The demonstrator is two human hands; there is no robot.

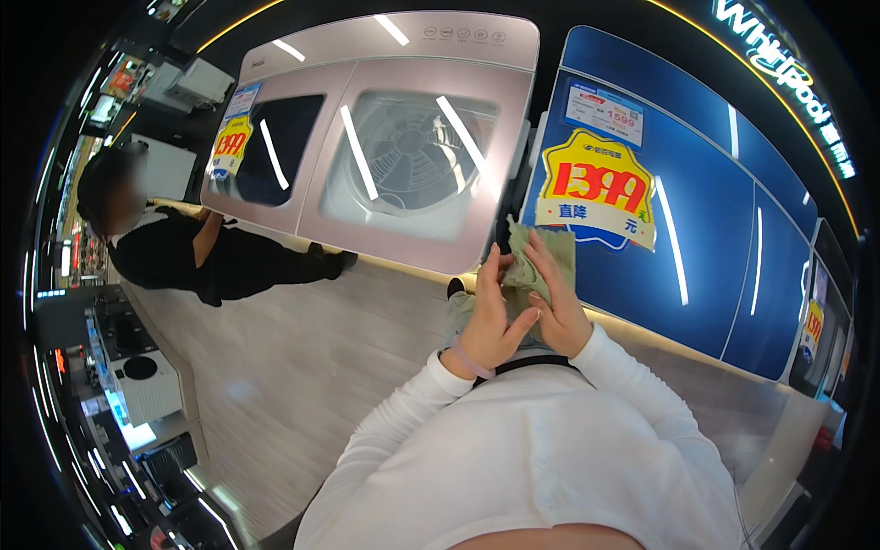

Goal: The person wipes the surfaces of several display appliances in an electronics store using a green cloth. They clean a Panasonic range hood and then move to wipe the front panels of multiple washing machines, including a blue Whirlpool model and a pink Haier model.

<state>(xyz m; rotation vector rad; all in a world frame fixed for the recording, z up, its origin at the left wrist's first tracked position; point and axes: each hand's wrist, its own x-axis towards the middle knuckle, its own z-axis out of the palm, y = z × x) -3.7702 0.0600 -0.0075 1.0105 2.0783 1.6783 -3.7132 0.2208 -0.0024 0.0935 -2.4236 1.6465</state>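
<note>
A pale green cloth (558, 249) with a ragged edge is bunched between my two hands, in front of the gap between two washing machines. My right hand (562, 302) lies over the cloth, its fingers stretched along it. On the cloth's other side, my left hand (489, 326) has its fingertips at the cloth's edge; part of its grip is hidden. My thumbs are close together. To the left stands a pink twin-tub washing machine (313, 144) with see-through lids. A blue washing machine (701, 227) with a smooth top is on the right.
A large yellow price sign (597, 189) and a smaller label (605, 113) lie on the blue machine. Another price sign (230, 148) is on the pink one. A person in black (172, 247) stands at the pink machine's left end. Grey flooring (275, 385) extends behind; a further machine (821, 309) stands far right.
</note>
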